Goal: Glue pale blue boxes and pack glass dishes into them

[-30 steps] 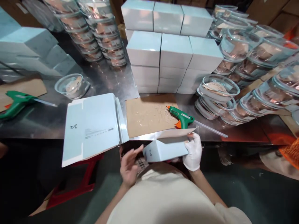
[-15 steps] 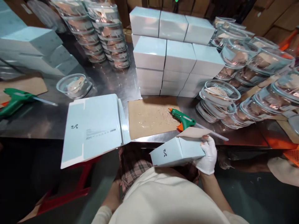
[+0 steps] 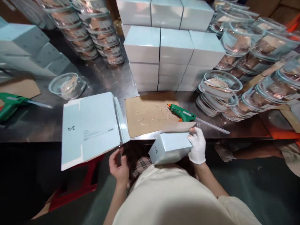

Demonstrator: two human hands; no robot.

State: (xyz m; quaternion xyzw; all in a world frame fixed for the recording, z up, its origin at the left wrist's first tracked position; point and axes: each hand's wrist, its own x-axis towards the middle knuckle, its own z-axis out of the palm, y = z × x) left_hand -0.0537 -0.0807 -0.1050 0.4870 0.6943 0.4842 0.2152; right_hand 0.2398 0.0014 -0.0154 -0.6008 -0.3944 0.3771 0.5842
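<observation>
The small pale blue box (image 3: 170,150) sits in front of my chest, just below the near edge of the steel table (image 3: 42,125), tilted with its short end toward my left side and its brown flap (image 3: 178,127) standing open along the top. My right hand (image 3: 197,146), in a white glove, is clamped on the box's right end, with the thumb up by the flap's corner. My left hand (image 3: 119,165) is bare and holds nothing; its fingers are loosely curled, it hangs apart from the box on the left, just under the overhanging stack of flat blue cartons (image 3: 90,127). That stack juts out past the table edge. Just beside it on the table lies a brown cardboard sheet (image 3: 146,114) spotted with glue, and a green glue gun (image 3: 181,113) rests with its tip on the sheet's far right corner, its clear glue stick (image 3: 212,126) pointing right. Behind the sheet stand stacked finished blue boxes (image 3: 175,47). To the right and at the far left are stacks of clear glass bowls (image 3: 221,86), a single bowl (image 3: 67,86) sits alone left of center, and a second green glue gun (image 3: 10,104) lies at the left edge.
</observation>
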